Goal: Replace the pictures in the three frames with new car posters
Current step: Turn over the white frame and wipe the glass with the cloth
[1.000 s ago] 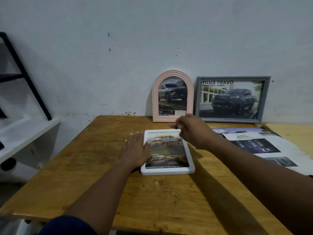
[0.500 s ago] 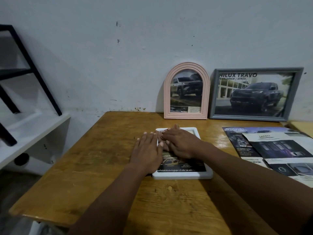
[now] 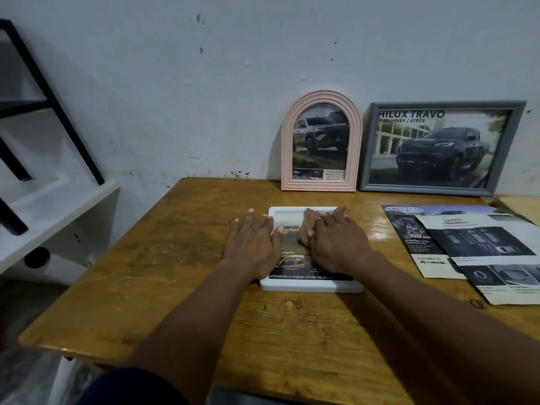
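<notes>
A white frame (image 3: 311, 283) with a car poster lies flat on the wooden table (image 3: 181, 287). The left hand (image 3: 252, 245) rests flat, fingers straight, on its left edge; the right hand (image 3: 333, 244) presses flat on the picture. A pink arched frame (image 3: 321, 141) and a grey frame (image 3: 441, 147) lean against the far wall; loose posters (image 3: 467, 244) lie to the right.

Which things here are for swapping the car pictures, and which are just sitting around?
For the job:
- white frame, flat under the left hand and right hand
- pink arched frame
- grey frame
- car leaflets

Just lying about:
- white shelf with black bars
- wooden table, which only holds everything
</notes>
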{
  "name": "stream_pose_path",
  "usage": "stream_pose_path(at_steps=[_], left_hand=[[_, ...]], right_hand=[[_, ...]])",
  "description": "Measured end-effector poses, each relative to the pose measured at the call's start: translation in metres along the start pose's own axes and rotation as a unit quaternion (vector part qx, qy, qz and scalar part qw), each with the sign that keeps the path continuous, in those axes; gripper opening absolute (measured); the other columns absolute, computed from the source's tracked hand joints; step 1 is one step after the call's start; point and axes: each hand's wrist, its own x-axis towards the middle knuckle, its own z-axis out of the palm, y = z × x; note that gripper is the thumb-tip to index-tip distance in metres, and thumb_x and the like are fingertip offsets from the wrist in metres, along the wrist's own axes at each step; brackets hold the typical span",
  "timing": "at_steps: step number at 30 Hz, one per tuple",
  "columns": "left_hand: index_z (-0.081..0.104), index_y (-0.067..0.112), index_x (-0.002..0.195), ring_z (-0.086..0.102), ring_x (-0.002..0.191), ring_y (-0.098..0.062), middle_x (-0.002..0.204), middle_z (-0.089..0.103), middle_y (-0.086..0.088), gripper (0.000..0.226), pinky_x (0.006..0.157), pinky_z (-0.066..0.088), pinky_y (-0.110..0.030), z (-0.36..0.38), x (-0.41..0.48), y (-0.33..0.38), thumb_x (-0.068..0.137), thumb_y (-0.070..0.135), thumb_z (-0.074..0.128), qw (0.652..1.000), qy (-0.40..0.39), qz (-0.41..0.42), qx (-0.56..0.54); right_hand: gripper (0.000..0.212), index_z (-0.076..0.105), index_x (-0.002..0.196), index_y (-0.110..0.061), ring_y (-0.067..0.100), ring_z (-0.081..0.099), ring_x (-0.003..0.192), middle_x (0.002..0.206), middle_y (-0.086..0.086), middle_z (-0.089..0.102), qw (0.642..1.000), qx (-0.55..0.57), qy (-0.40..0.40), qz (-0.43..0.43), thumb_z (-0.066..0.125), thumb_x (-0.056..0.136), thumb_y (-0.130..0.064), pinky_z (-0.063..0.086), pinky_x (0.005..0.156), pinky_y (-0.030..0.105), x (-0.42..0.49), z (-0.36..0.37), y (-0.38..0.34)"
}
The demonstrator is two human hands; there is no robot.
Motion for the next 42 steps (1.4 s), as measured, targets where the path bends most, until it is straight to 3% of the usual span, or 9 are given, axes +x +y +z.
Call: stream_pose_path(at_steps=[6, 11, 16, 20, 28, 31, 33, 37, 42], left_hand=[[0.024, 0.019, 0.160, 0.000, 0.157, -0.023, 0.168, 0.021, -0.002, 0.064, 0.125, -0.001, -0.050, 0.004, -0.002, -0.002, 0.107, 0.050, 0.007, 0.997, 0.019, -0.022, -0.070], [0.024, 0.027, 0.160, -0.005, 0.157, -0.022, 0.169, 0.015, 0.001, 0.066, 0.125, -0.004, -0.050, 0.008, -0.002, -0.005, 0.104, 0.056, 0.005, 0.994, 0.038, -0.023, -0.097], [0.024, 0.028, 0.160, -0.008, 0.156, -0.022, 0.170, 0.012, 0.001, 0.068, 0.124, -0.007, -0.050, 0.008, 0.000, -0.005, 0.103, 0.058, 0.003, 0.996, 0.039, -0.028, -0.079], [0.023, 0.030, 0.160, -0.010, 0.156, -0.023, 0.170, 0.011, 0.000, 0.071, 0.123, -0.010, -0.050, 0.006, 0.000, -0.005, 0.101, 0.061, 0.000, 0.997, 0.027, -0.035, -0.063], [0.024, 0.031, 0.160, -0.010, 0.156, -0.024, 0.170, 0.012, -0.001, 0.072, 0.123, -0.010, -0.051, 0.004, -0.002, 0.000, 0.100, 0.062, -0.002, 0.997, 0.025, -0.041, -0.054], [0.022, 0.029, 0.160, -0.008, 0.156, -0.025, 0.170, 0.014, -0.002, 0.069, 0.124, -0.008, -0.051, 0.002, -0.003, 0.000, 0.102, 0.058, 0.000, 0.997, 0.023, -0.043, -0.055], [0.020, 0.027, 0.161, -0.008, 0.156, -0.025, 0.170, 0.014, -0.002, 0.068, 0.124, -0.007, -0.051, 0.002, -0.004, 0.000, 0.103, 0.058, 0.001, 0.997, 0.018, -0.046, -0.055], [0.020, 0.029, 0.161, -0.009, 0.156, -0.024, 0.170, 0.013, -0.001, 0.072, 0.124, -0.008, -0.050, 0.003, -0.005, -0.002, 0.100, 0.060, -0.002, 0.998, 0.015, -0.045, -0.047], [0.019, 0.033, 0.161, -0.009, 0.156, -0.026, 0.170, 0.013, -0.001, 0.073, 0.123, -0.009, -0.052, 0.005, -0.002, -0.004, 0.099, 0.064, -0.003, 0.999, 0.018, -0.028, -0.021]], right_hand=[[0.103, 0.036, 0.145, 0.004, 0.037, 0.028, 0.143, 0.151, 0.025, 0.038, 0.996, 0.085, 0.008, 0.022, 0.002, 0.071, -0.059, 0.012, 0.119, 0.053, 0.003, 0.021, -0.031], [0.044, 0.051, 0.140, -0.011, 0.030, 0.042, 0.134, 0.141, 0.015, 0.054, 0.960, 0.256, 0.046, -0.105, 0.044, 0.098, -0.025, 0.014, 0.120, 0.054, 0.002, -0.002, -0.051], [0.040, 0.051, 0.140, -0.023, 0.027, 0.049, 0.129, 0.145, 0.007, 0.052, 0.950, 0.279, -0.035, -0.137, 0.042, 0.101, -0.020, 0.039, 0.104, 0.039, -0.001, -0.009, -0.020], [0.048, 0.041, 0.148, -0.016, 0.028, 0.023, 0.149, 0.160, 0.010, 0.031, 0.979, 0.168, -0.044, -0.110, 0.044, 0.101, -0.023, 0.025, 0.119, 0.045, -0.010, -0.009, 0.007], [0.076, 0.033, 0.149, -0.002, 0.035, 0.028, 0.143, 0.151, 0.020, 0.039, 0.995, 0.087, 0.005, 0.044, 0.032, 0.087, -0.046, 0.014, 0.122, 0.051, -0.038, 0.013, -0.034], [0.062, 0.050, 0.138, -0.006, 0.032, 0.031, 0.143, 0.146, 0.016, 0.046, 0.990, 0.138, 0.034, -0.004, 0.049, 0.086, -0.041, 0.008, 0.122, 0.053, -0.034, 0.012, -0.058], [0.047, 0.057, 0.131, -0.014, 0.028, 0.037, 0.140, 0.143, 0.009, 0.051, 0.975, 0.207, 0.042, -0.065, 0.058, 0.087, -0.030, 0.019, 0.120, 0.050, -0.034, 0.008, -0.062], [0.034, 0.061, 0.126, -0.025, 0.023, 0.056, 0.116, 0.132, 0.003, 0.060, 0.943, 0.305, -0.021, -0.134, 0.046, 0.097, -0.018, 0.046, 0.099, 0.042, -0.043, -0.003, -0.038], [0.047, 0.047, 0.145, -0.025, 0.024, 0.034, 0.144, 0.155, 0.005, 0.041, 0.968, 0.218, -0.033, -0.122, 0.045, 0.098, -0.019, 0.035, 0.115, 0.045, -0.064, -0.007, 0.002]])
